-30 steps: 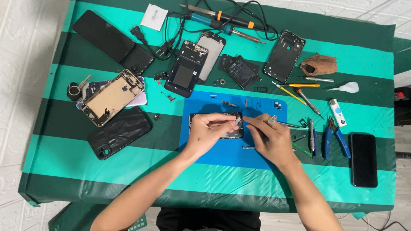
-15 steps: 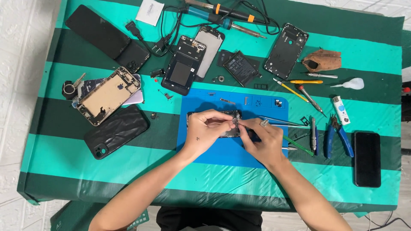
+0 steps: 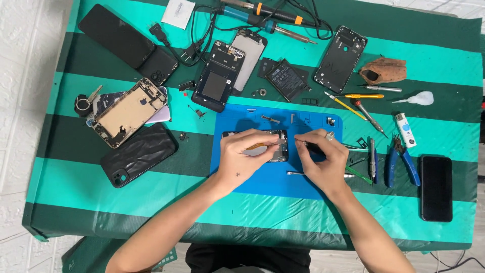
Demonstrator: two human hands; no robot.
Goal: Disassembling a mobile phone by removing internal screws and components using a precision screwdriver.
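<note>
The opened phone (image 3: 262, 145) lies on the blue mat (image 3: 303, 119), pinned flat under the left hand (image 3: 242, 159). A thin tool (image 3: 314, 147) is pinched in the right hand (image 3: 323, 162). Light, stiff and fragile, the phone is best gripped by its edges.

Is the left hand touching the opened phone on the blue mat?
Touching. The head view shows the left hand lying over the opened phone on the blue mat, its fingers pressing on it.

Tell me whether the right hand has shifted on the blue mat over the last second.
Yes. The right hand has drawn slightly back from the opened phone toward the blue mat's right side; the camera itself also shifted.
</note>
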